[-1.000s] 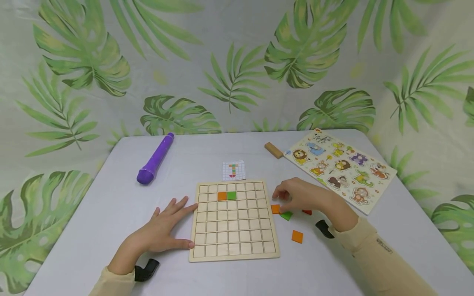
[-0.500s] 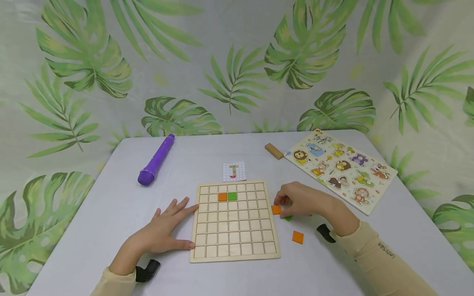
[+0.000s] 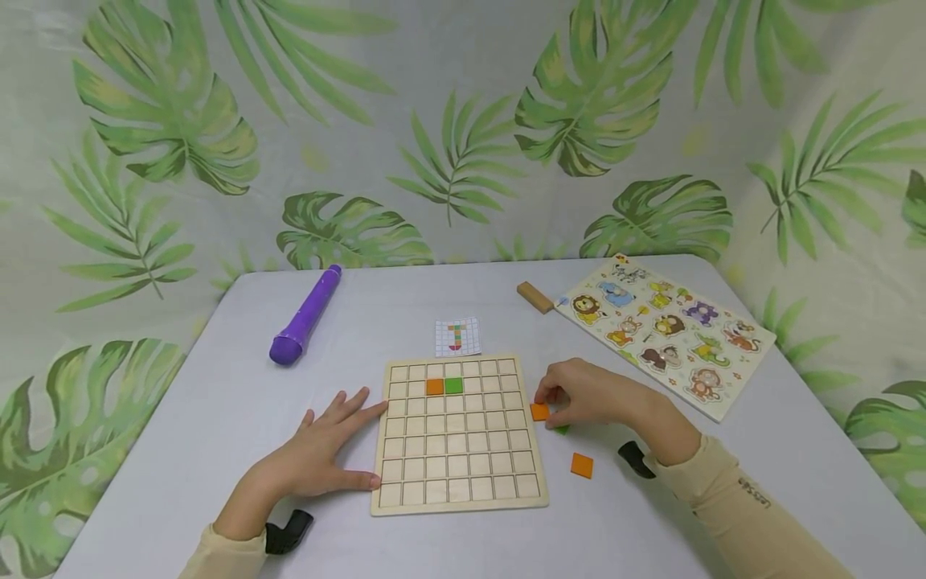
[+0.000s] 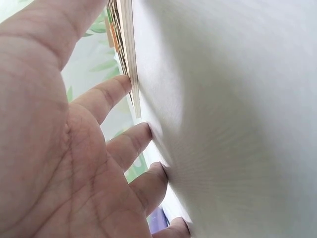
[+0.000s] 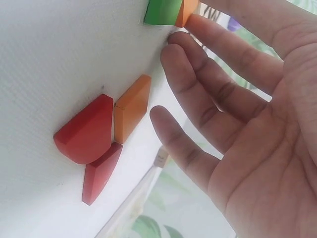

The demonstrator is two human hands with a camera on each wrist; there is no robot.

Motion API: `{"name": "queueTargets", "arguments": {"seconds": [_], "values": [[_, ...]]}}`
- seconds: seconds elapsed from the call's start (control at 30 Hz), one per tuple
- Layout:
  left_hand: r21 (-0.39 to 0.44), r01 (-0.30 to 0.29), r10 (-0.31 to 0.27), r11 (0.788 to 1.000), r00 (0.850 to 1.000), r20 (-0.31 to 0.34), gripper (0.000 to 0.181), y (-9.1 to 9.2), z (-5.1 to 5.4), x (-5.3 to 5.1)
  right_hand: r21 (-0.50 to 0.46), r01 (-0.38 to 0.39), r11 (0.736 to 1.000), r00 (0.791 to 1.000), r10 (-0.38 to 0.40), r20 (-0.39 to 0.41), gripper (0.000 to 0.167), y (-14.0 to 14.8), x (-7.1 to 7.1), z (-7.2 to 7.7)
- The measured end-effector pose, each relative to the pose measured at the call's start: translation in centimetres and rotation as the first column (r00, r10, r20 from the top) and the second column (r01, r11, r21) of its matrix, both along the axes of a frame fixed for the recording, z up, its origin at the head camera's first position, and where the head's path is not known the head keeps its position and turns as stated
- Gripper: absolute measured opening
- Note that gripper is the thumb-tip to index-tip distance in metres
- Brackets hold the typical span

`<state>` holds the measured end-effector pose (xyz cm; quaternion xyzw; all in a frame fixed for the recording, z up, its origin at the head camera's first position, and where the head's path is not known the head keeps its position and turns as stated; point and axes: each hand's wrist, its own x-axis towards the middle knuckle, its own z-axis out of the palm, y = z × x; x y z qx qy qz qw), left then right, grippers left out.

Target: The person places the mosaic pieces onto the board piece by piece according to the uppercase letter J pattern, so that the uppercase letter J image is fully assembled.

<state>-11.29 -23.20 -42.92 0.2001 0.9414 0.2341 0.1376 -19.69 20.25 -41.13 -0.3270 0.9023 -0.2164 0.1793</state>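
Observation:
A square wooden grid board [image 3: 459, 508] lies in the middle of the table in the head view. Side by side in its second row sit an orange tile [image 3: 435, 387] and a green tile [image 3: 453, 386]. My left hand [image 3: 321, 450] is spread at the board's left edge, thumb and index finger touching it. Right of the board, my right hand [image 3: 589, 390] curls thumb and index finger around another orange tile [image 3: 539, 412]. A second green tile [image 5: 163, 11] is partly under that hand. Another orange tile [image 5: 132, 109] and two red pieces [image 5: 89, 131] lie below it in the right wrist view.
Behind the board lies a small pattern card [image 3: 457, 335]. A purple microphone-shaped object [image 3: 305, 315] is at back left. At back right are a wooden block [image 3: 534, 297] and an animal puzzle board [image 3: 665, 326]. A loose orange square [image 3: 582, 465] lies nearer the front.
My right hand has shifted slightly down and settled over the orange and green tiles, covering more of the green one and hiding the red pieces. My left hand stays put.

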Motion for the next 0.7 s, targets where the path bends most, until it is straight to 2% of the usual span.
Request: {"name": "queueTargets", "arguments": {"seconds": [0.5, 0.7], "values": [[-0.002, -0.002, 0.002, 1.000, 1.000, -0.003, 0.104, 0.0, 0.1, 0.1, 0.050, 0.022, 0.999, 1.000, -0.021, -0.008, 0.016, -0.9, -0.4, 0.0], [-0.010, 0.001, -0.001, 1.000, 1.000, -0.008, 0.104, 0.0, 0.0, 0.0, 0.058, 0.004, 0.998, 0.999, -0.002, -0.039, 0.014, -1.2, -0.5, 0.1]]}}
